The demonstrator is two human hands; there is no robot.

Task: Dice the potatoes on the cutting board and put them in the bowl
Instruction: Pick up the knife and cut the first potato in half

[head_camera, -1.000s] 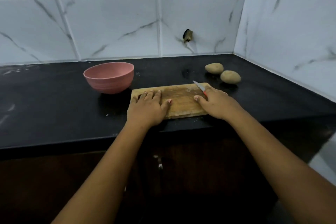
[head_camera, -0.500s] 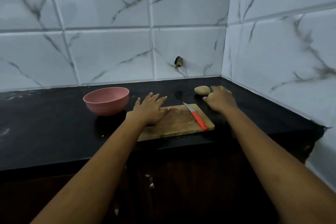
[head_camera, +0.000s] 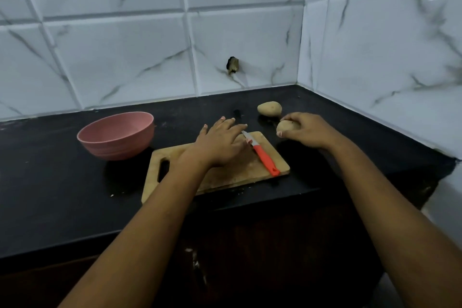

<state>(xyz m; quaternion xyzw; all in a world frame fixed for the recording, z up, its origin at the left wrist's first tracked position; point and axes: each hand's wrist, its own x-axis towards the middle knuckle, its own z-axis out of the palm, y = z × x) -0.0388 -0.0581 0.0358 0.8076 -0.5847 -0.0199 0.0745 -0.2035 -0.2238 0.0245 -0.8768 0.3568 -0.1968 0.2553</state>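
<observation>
Left hand (head_camera: 220, 145) spread over cutting board (head_camera: 237, 174); right hand (head_camera: 308, 132) grips potato (head_camera: 285, 126) just beyond board's right edge

Black countertop (head_camera: 50, 182) carries pink bowl (head_camera: 117, 142) left, wooden cutting board (head_camera: 240, 172) centre, potato (head_camera: 269, 108) further back, right.

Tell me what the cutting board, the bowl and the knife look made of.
Cutting board: wood, matte and scuffed, tan with pale cut marks. Bowl: probably matte plastic; dull pink wall, faint ridges, no gloss. Knife: pale metal blade, likely steel; smooth orange-red handle looks plastic.
</observation>
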